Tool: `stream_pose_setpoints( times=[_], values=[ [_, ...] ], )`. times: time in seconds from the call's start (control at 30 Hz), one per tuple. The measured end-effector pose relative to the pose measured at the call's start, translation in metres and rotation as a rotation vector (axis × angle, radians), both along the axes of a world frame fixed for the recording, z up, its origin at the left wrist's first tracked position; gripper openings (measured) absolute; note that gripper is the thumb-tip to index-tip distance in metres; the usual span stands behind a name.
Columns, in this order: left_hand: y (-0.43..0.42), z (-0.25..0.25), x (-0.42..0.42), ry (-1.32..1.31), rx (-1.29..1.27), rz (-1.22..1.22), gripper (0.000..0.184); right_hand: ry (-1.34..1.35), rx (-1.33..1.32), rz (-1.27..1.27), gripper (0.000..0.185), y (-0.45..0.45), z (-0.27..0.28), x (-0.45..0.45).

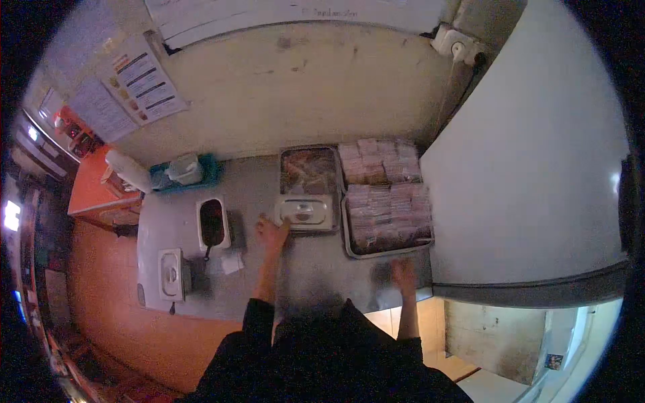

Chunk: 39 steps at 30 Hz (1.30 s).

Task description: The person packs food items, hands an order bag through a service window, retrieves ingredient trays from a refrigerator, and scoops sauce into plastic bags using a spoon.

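My left hand (271, 235) is at the left end of a steel lid with a recessed handle (304, 212). Its fingers are spread, and the thumb seems to touch the lid's edge. The lid lies over the near part of a tray of reddish, wrapped-looking contents (308, 171); what is under it is hidden. My right hand (404, 275) hovers by the counter's front edge, just below a large tray (386, 254). Its fingers look loosely extended, slightly blurred, with nothing visible in them. Rows of pinkish packets (388, 208) fill that tray.
On the steel counter (259, 178) stand an uncovered pan of dark contents with a handle (213, 225), a lidded pan (171, 274) and a white paper (232, 263). A teal tray with tubs (185, 171) is at the back left. A tall white cabinet (524, 174) borders the right.
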<state>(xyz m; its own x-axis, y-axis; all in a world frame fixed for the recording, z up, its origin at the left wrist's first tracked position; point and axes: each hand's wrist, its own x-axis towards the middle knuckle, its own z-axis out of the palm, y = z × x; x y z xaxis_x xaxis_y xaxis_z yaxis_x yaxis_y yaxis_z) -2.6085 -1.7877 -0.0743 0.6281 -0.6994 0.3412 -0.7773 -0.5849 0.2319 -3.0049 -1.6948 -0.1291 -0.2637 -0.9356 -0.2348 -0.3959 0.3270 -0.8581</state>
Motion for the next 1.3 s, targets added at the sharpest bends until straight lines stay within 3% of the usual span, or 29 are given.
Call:
stream_pose_setpoints(
  times=[0.07,0.13,0.2,0.27,0.3,0.37,0.4,0.43,0.47,0.5,0.53,0.57,0.6,0.63,0.67,0.73,0.8,0.87,0.93,0.97,1.0,1.07,1.17,1.23,1.27,1.3],
  values=[
    [-0.003,-0.029,0.024,1.469,-0.280,-0.261,0.059,0.395,0.002,0.407,0.035,-0.015,0.074,0.074],
    [0.008,-0.015,0.022,1.378,-0.250,-0.251,0.055,-0.085,-0.065,0.338,0.036,-0.036,0.040,0.128],
    [0.015,0.005,0.021,1.277,-0.227,-0.236,0.051,0.248,-0.434,0.366,0.031,-0.064,0.050,0.181],
    [0.018,0.022,0.024,1.363,-0.081,-0.200,0.044,0.429,-0.459,0.306,0.029,-0.094,0.034,0.216],
    [0.023,-0.005,0.032,1.358,-0.089,-0.191,0.044,0.423,-0.463,0.316,0.029,-0.101,0.026,0.224],
    [0.041,0.004,0.032,1.535,-0.269,-0.301,0.043,-0.054,-0.383,0.551,0.027,-0.115,0.020,0.239],
    [0.058,0.024,0.029,1.704,-0.397,-0.371,0.043,-0.058,-0.392,0.557,0.027,-0.111,0.027,0.247],
    [0.078,0.042,0.027,1.857,-0.490,-0.386,0.042,-0.229,-0.357,0.508,0.026,-0.096,0.042,0.252],
    [0.099,0.051,0.028,1.974,-0.564,-0.346,0.042,-0.400,-0.318,0.454,0.025,-0.081,0.055,0.256],
    [0.118,0.035,0.033,2.030,-0.608,-0.206,0.043,-0.403,-0.317,0.455,0.025,-0.070,0.069,0.259],
    [0.136,0.018,0.038,2.077,-0.663,-0.062,0.044,-0.311,-0.081,0.330,0.023,-0.057,0.082,0.259],
    [0.155,0.001,0.041,2.076,-0.669,-0.052,0.044,-0.260,0.036,0.272,0.022,-0.051,0.080,0.259],
    [0.172,-0.014,0.047,1.872,-0.635,-0.181,0.048,-0.214,0.155,0.216,0.021,-0.046,0.077,0.259],
    [0.182,-0.014,0.052,1.662,-0.596,-0.298,0.051,-0.637,0.272,-0.020,0.022,-0.047,0.062,0.262],
    [0.187,-0.014,0.058,1.653,-0.612,-0.291,0.051,-1.053,0.384,-0.262,0.022,-0.052,0.048,0.263],
    [0.202,0.004,0.064,1.847,-0.723,-0.002,0.057,-1.087,0.385,-0.132,0.020,-0.067,0.047,0.271],
    [0.212,-0.025,0.077,1.893,-0.866,0.096,0.059,-1.379,0.308,-0.124,0.016,-0.086,0.043,0.283],
    [0.216,-0.032,0.084,1.933,-1.007,0.188,0.061,-1.299,0.280,-0.050,0.011,-0.093,0.051,0.289],
    [0.213,-0.019,0.090,1.756,-0.941,0.233,0.065,-1.011,0.264,-0.302,0.009,-0.095,0.044,0.295],
    [0.215,-0.047,0.099,1.753,-0.951,0.235,0.065,-1.010,0.265,-0.292,0.009,-0.096,0.040,0.296],
    [0.217,-0.105,0.111,1.577,-0.852,0.082,0.067,-1.036,0.233,-0.244,0.011,-0.103,0.014,0.291],
    [0.223,-0.128,0.117,1.395,-0.754,-0.047,0.068,-1.056,0.212,-0.188,0.014,-0.101,0.007,0.291],
    [0.222,-0.023,0.100,1.241,-0.556,0.345,0.068,-0.892,0.195,-0.299,0.017,-0.090,0.037,0.293],
    [0.218,0.058,0.070,0.946,-0.237,0.500,0.065,-1.141,0.149,-0.266,0.016,-0.082,0.019,0.283],
    [0.217,0.028,0.067,0.946,-0.233,0.504,0.065,-1.139,0.153,-0.268,0.016,-0.067,0.019,0.277],
    [0.212,-0.026,0.066,1.194,-0.393,0.225,0.051,-1.152,0.215,-0.235,0.015,-0.047,0.026,0.274]
  ],
)
